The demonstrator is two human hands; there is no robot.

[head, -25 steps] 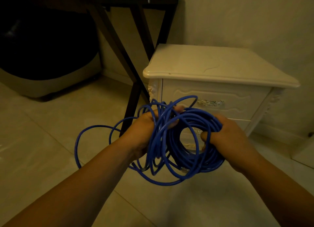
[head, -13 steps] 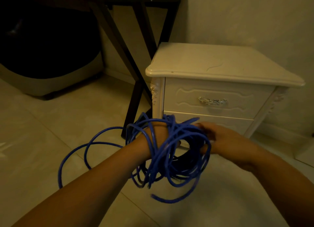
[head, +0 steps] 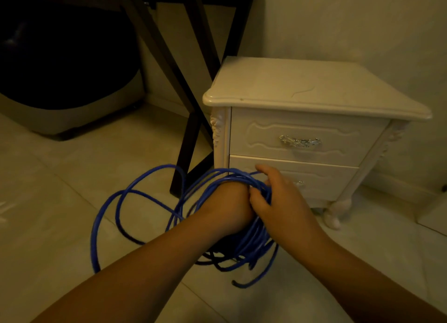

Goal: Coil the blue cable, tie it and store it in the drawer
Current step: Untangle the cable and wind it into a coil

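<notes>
A home room: a cream carved nightstand (head: 314,87) stands on a tiled floor (head: 67,192) beside a dark-legged table (head: 188,158).

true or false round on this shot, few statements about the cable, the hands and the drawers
1. The top drawer and the bottom drawer are both closed. True.
2. The blue cable lies on top of the nightstand. False: it is held in front of the nightstand, with loops trailing low towards the floor.
3. The right hand curls its fingers round the bundled loops. True.
4. The left hand is pulling the handle of the top drawer. False: it sits among the cable loops, away from the handle.
5. The blue cable is a neat, tied coil. False: loose loops spread to the left and a free end hangs out.
</notes>
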